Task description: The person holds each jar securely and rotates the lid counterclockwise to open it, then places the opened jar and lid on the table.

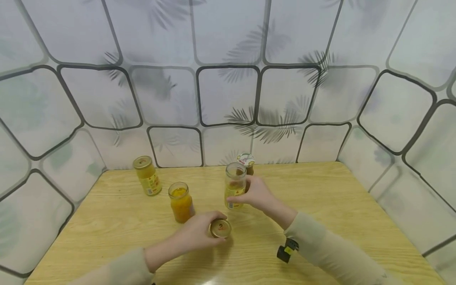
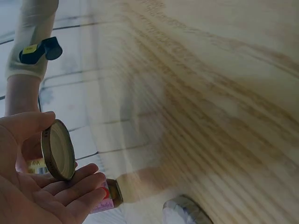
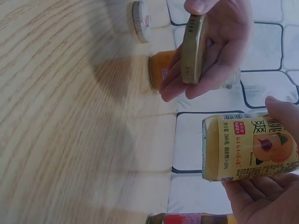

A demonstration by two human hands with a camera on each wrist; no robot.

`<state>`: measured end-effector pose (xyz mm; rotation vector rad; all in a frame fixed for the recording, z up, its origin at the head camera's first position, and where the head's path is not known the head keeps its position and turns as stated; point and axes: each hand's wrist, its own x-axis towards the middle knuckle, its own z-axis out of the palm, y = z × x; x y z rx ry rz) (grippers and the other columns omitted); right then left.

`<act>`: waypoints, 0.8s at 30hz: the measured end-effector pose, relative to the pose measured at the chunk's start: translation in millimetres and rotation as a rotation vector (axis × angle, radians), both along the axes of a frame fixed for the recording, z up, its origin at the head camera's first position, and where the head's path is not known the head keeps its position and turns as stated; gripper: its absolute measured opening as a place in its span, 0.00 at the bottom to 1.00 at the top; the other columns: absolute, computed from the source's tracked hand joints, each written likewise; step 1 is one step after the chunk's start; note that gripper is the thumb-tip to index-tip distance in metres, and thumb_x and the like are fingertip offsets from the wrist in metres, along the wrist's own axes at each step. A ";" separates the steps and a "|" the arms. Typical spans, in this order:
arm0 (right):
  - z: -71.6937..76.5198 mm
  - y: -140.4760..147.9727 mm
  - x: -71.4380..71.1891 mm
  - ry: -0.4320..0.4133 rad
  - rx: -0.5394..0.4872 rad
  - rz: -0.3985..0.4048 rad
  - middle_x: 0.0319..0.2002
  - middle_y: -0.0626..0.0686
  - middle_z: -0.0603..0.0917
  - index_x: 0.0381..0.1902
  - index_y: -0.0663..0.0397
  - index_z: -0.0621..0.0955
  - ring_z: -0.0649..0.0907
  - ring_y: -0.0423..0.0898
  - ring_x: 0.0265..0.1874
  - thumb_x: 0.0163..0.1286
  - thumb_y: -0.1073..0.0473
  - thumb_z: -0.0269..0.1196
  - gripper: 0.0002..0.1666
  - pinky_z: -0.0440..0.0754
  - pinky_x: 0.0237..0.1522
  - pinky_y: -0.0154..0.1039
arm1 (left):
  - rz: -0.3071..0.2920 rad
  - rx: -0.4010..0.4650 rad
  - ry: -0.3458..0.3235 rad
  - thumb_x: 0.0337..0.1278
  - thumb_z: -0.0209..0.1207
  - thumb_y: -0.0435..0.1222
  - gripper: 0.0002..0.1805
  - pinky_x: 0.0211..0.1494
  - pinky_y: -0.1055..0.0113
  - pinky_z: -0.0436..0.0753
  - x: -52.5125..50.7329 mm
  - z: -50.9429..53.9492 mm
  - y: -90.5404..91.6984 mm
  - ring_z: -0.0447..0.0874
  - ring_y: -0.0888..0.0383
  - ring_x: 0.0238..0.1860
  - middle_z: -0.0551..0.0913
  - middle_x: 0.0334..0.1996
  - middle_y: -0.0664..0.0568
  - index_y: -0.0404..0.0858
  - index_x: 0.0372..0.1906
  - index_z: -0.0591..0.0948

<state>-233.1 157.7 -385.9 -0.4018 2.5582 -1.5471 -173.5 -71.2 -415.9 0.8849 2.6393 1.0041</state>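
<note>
My left hand (image 1: 196, 233) pinches a gold metal jar lid (image 1: 220, 228) between thumb and fingers. The lid's pale inner side shows in the left wrist view. In my right hand (image 1: 258, 196) is a lidless clear glass jar (image 1: 235, 180), gripped low around its yellow label (image 3: 257, 147), which pictures peaches. Seen from the right wrist, that jar's base is raised off the table. Left of it stands a lidless jar of orange contents (image 1: 182, 208), close to my left hand. Its pink-purple label (image 2: 106, 198) shows in the left wrist view.
A yellow jar with a gold lid (image 1: 147, 176) stands at the back left. Behind the held jar is a brown jar with a patterned white lid (image 1: 246, 159). Another lid (image 3: 141, 21) lies on the wooden table (image 1: 320, 190). Patterned walls (image 1: 228, 95) border the table.
</note>
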 end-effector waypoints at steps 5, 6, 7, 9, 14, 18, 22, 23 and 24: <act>-5.4 -2.1 0.3 -0.024 -0.019 0.006 0.51 0.60 0.91 0.58 0.61 0.86 0.90 0.45 0.43 0.59 0.61 0.82 0.29 0.88 0.41 0.35 | -0.026 -0.085 0.048 0.53 0.79 0.42 0.31 0.61 0.52 0.88 5.0 -5.5 5.1 0.90 0.49 0.54 0.90 0.53 0.46 0.35 0.60 0.83; -6.2 -2.4 0.2 -0.025 -0.023 0.009 0.52 0.60 0.91 0.58 0.62 0.86 0.90 0.46 0.45 0.59 0.61 0.82 0.30 0.88 0.43 0.36 | -0.027 -0.107 0.053 0.53 0.79 0.43 0.31 0.61 0.53 0.88 6.4 -5.7 6.0 0.90 0.49 0.54 0.90 0.53 0.47 0.35 0.61 0.83; -6.9 -2.8 0.2 -0.028 -0.027 0.011 0.53 0.60 0.91 0.59 0.62 0.86 0.90 0.48 0.46 0.59 0.61 0.81 0.30 0.88 0.44 0.36 | -0.028 -0.132 0.061 0.54 0.79 0.44 0.32 0.61 0.53 0.88 7.5 -6.0 6.8 0.90 0.49 0.54 0.90 0.54 0.47 0.36 0.61 0.83; -8.1 -3.4 0.1 -0.039 -0.031 0.003 0.53 0.60 0.91 0.59 0.61 0.86 0.90 0.49 0.48 0.59 0.61 0.81 0.30 0.88 0.46 0.37 | -0.030 -0.166 0.073 0.53 0.79 0.44 0.32 0.61 0.53 0.88 9.5 -6.5 8.5 0.90 0.50 0.55 0.90 0.55 0.47 0.36 0.62 0.83; -14.1 -4.8 -2.1 -0.059 -0.036 -0.023 0.54 0.59 0.90 0.59 0.60 0.86 0.90 0.50 0.50 0.59 0.60 0.82 0.31 0.89 0.50 0.41 | -0.049 -0.211 0.113 0.52 0.79 0.44 0.33 0.60 0.55 0.88 12.2 -9.5 12.3 0.90 0.52 0.54 0.90 0.54 0.48 0.37 0.62 0.83; -20.3 -6.0 -3.4 -0.062 -0.054 -0.016 0.55 0.60 0.89 0.60 0.62 0.85 0.89 0.52 0.52 0.59 0.62 0.82 0.31 0.90 0.54 0.44 | -0.065 -0.224 0.129 0.51 0.79 0.44 0.34 0.61 0.57 0.88 12.9 -15.0 14.4 0.89 0.53 0.55 0.90 0.56 0.49 0.37 0.63 0.82; -25.8 -7.4 -4.1 -0.062 -0.066 -0.020 0.56 0.62 0.87 0.59 0.63 0.85 0.89 0.52 0.53 0.59 0.63 0.81 0.31 0.90 0.54 0.44 | -0.073 -0.234 0.133 0.52 0.78 0.44 0.34 0.63 0.58 0.87 13.7 -21.8 16.2 0.88 0.56 0.57 0.89 0.58 0.50 0.39 0.65 0.81; -26.9 -7.7 -4.2 -0.061 -0.066 -0.022 0.56 0.62 0.87 0.59 0.63 0.85 0.89 0.52 0.53 0.59 0.63 0.82 0.31 0.89 0.54 0.44 | -0.075 -0.239 0.139 0.53 0.78 0.44 0.34 0.61 0.59 0.87 13.9 -23.6 16.7 0.88 0.57 0.56 0.89 0.58 0.51 0.39 0.65 0.81; -28.3 -7.8 -4.3 -0.060 -0.063 -0.024 0.56 0.62 0.87 0.59 0.63 0.85 0.89 0.52 0.53 0.58 0.63 0.82 0.31 0.89 0.54 0.43 | -0.076 -0.243 0.143 0.53 0.78 0.44 0.34 0.60 0.60 0.88 14.1 -25.5 17.2 0.88 0.58 0.55 0.89 0.57 0.51 0.40 0.65 0.81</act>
